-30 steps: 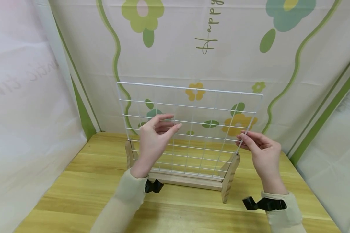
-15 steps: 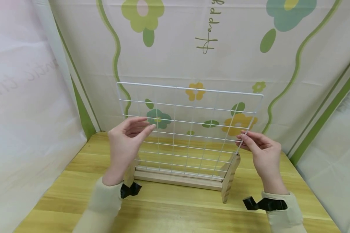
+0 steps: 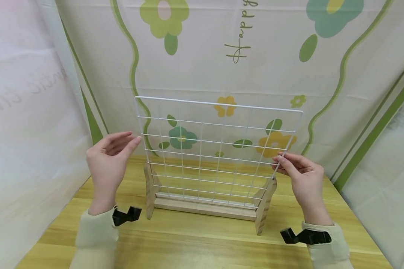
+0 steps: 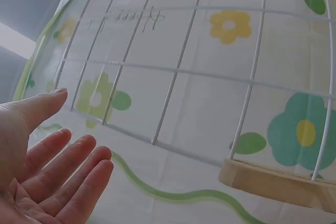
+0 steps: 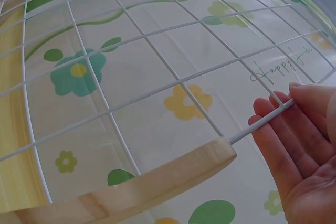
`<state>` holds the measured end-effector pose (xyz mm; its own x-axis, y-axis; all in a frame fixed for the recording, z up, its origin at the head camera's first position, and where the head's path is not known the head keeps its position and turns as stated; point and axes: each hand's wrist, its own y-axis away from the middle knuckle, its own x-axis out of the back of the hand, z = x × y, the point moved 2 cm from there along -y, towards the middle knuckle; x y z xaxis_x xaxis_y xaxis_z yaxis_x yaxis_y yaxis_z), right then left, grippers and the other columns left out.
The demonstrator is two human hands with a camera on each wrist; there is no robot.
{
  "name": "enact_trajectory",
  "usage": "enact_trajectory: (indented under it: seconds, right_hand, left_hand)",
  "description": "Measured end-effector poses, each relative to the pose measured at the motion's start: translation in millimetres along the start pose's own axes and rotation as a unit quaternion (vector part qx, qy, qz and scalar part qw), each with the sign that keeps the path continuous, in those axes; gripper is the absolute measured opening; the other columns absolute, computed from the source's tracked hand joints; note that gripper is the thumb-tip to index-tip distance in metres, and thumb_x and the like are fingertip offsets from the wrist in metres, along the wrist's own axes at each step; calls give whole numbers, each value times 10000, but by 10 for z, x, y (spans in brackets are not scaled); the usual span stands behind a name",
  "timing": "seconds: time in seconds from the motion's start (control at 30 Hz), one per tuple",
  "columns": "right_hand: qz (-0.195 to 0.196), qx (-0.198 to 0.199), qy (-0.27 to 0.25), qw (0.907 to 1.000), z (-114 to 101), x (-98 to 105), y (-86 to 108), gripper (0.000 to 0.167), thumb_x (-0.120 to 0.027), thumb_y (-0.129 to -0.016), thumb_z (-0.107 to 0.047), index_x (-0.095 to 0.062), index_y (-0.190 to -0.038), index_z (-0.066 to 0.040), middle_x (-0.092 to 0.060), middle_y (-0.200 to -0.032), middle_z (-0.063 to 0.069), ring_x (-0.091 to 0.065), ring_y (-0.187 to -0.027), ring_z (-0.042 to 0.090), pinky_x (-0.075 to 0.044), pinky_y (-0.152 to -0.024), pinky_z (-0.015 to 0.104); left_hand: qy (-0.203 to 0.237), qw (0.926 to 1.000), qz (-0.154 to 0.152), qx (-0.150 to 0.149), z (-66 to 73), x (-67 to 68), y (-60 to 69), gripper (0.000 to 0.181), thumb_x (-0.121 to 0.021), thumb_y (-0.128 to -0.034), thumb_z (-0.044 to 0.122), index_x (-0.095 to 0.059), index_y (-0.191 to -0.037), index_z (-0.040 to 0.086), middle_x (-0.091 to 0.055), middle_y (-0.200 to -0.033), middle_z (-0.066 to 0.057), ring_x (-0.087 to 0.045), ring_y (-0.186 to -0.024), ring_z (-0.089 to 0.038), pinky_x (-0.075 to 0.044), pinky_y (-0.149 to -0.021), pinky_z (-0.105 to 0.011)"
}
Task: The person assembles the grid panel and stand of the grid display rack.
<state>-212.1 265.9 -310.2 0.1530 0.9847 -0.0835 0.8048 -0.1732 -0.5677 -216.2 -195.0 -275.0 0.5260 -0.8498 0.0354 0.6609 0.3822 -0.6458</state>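
Note:
A white wire grid panel [image 3: 208, 143] stands upright, leaning back a little, in a wooden stand [image 3: 205, 207] made of two side pieces and a crossbar. My right hand [image 3: 304, 179] pinches the panel's right edge wire between thumb and fingers, just above the stand's right side piece [image 5: 173, 179]. To the left of the panel, my left hand [image 3: 109, 164] is held in the air with fingers loosely bent and nothing in them. In the left wrist view those fingers [image 4: 68, 156] are apart from the grid's edge wire.
The stand rests on a wood-grain table [image 3: 188, 246]. Behind it hangs a white cloth [image 3: 202, 71] printed with flowers and lettering. Pale cloth walls [image 3: 27, 112] close in the left and right sides.
My left hand has moved left, from in front of the grid panel to beyond its left edge. My right hand stays on the right edge wire, and the panel and stand look still.

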Motion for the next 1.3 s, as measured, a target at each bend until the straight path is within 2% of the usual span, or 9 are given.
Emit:
enact_trajectory:
  seconds: [0.13,0.27,0.4,0.57,0.77,0.93,1.13,1.3]
  right_hand:
    - [-34,-6,-11,10000,7,2,1,221,-697,-955,13,-677,-1104,176,-754,-998,165,-757,-825,235,-603,-745,361]
    - [-34,-5,-36,10000,10,2,0,220,-697,-954,18,-675,-1102,179,-754,-997,166,-757,-826,235,-603,-745,362]
    - [-5,-6,-46,10000,9,-4,4,230,-699,-950,23,-666,-1102,192,-754,-995,165,-757,-827,234,-604,-742,359]
    - [-2,-17,-42,10000,5,-12,12,257,-698,-951,24,-644,-1111,217,-754,-996,165,-757,-827,233,-604,-741,358]
    - [-60,-57,44,10000,14,-13,16,273,-697,-955,12,-637,-1120,221,-755,-1001,161,-757,-827,235,-600,-745,359]
    - [-77,-83,53,9999,26,-2,17,290,-699,-956,5,-627,-1121,233,-755,-997,159,-758,-826,242,-598,-746,366]
    - [-76,-85,34,9999,38,10,21,241,-698,-954,11,-664,-1112,191,-752,-1003,175,-757,-828,261,-599,-746,372]
    - [-85,-113,10,9999,50,7,27,272,-699,-957,3,-643,-1123,211,-751,-1005,172,-757,-841,248,-595,-756,377]
  left_hand:
    - [22,9992,-187,363,-58,6,-57,336,-869,-846,232,-777,-1148,116,-768,-1026,-12,-724,-907,-100,-568,-782,-177]
    - [137,9966,-476,656,-94,-61,-93,372,-846,-868,283,-761,-1203,145,-760,-1066,-3,-720,-936,-98,-565,-810,-184]
    - [292,9965,-546,562,-119,-151,-129,357,-825,-888,295,-765,-1176,93,-761,-1042,-26,-733,-893,-120,-585,-791,-215]
    - [535,9964,-522,388,-142,-224,-153,319,-811,-904,223,-757,-1113,-12,-763,-1011,-60,-742,-850,-170,-604,-737,-246]
    - [630,9955,-492,503,-151,-230,-141,273,-813,-901,183,-761,-1078,-18,-763,-978,-56,-744,-857,-236,-605,-722,-248]
    - [725,9944,-521,570,-145,-235,-139,261,-816,-898,164,-752,-1058,-31,-758,-938,-46,-740,-836,-220,-607,-711,-247]
    - [823,9932,-528,625,-162,-249,-135,257,-820,-893,154,-747,-1043,-41,-755,-922,-40,-730,-790,-158,-607,-706,-246]
    - [844,9931,-500,635,-174,-252,-123,253,-820,-894,155,-748,-1041,-38,-754,-924,-44,-733,-805,-217,-607,-710,-247]
